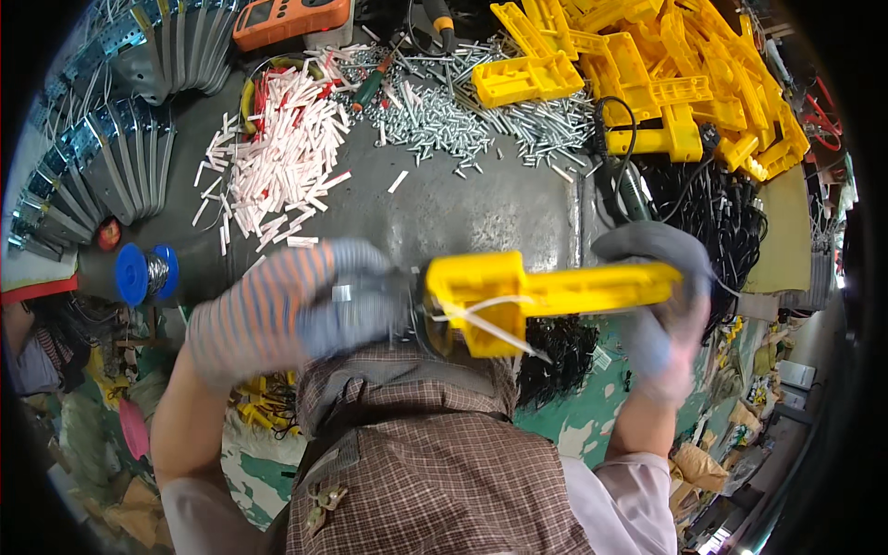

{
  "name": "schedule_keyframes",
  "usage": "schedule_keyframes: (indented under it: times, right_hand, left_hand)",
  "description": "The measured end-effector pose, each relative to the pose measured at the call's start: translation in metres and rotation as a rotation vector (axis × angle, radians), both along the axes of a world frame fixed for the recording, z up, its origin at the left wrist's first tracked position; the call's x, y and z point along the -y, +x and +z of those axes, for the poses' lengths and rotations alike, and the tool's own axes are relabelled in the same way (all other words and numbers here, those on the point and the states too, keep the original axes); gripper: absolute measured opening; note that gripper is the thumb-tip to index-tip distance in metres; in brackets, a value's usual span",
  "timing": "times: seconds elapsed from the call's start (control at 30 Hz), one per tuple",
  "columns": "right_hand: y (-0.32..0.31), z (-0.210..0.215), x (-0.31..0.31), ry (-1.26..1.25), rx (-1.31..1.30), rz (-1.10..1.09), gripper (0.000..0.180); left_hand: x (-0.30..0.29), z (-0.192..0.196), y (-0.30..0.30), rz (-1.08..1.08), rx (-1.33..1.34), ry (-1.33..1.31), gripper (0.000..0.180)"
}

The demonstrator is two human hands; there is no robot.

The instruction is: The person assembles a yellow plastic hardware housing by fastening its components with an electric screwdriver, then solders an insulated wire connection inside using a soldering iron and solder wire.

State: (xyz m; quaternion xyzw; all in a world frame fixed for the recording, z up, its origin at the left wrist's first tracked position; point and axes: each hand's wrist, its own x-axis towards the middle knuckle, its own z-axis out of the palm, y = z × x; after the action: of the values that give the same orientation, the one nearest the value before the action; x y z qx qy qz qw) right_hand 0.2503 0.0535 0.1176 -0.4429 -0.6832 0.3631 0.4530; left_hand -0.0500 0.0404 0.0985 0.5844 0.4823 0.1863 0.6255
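My left hand (277, 310), in a striped knit glove, is closed round a dark, roughly cylindrical part (400, 301) blurred by motion. A long yellow plastic housing (546, 291) joins that part and stretches to the right above my lap. Across the housing's wide end hangs a thin white strip or wire (486, 324). My right hand (671, 296), gloved and smeared by motion, curls round the narrow right end of the housing. Its fingertips do not show clearly.
On the grey bench (444, 208) lie white-and-pink short tubes (291, 148), a heap of screws (444, 125) and yellow housings (666, 65). A blue wire spool (146, 275), metal brackets (120, 153), an orange meter (291, 18), a screwdriver (372, 88) and black cables (712, 208) surround them.
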Motion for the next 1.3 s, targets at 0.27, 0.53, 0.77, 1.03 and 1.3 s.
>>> schedule_keyframes:
  times: [0.27, 0.53, 0.77, 1.03, 1.3]
  right_hand:
    - [-0.013, -0.080, -0.029, -0.008, 0.555, 0.007, 0.010]
    - [-0.062, -0.053, -0.031, 0.391, 0.665, 0.213, 0.032]
    - [-0.065, -0.076, -0.033, 0.211, 0.552, 0.097, 0.011]
    - [-0.074, -0.076, -0.042, 0.283, 0.619, -0.049, 0.006]
    - [-0.021, -0.066, -0.044, 0.444, 0.581, -0.194, 0.013]
  left_hand:
    - [0.009, -0.056, 0.017, 0.378, -0.889, 1.072, 0.031]
    - [0.013, -0.069, 0.061, 0.261, -0.762, 1.040, 0.029]
    - [0.019, -0.087, 0.049, -0.052, -0.227, 1.397, 0.019]
    - [0.017, -0.082, 0.068, 0.255, -0.295, 1.264, 0.013]
    - [0.017, -0.059, 0.047, 0.122, -0.202, 1.079, 0.041]
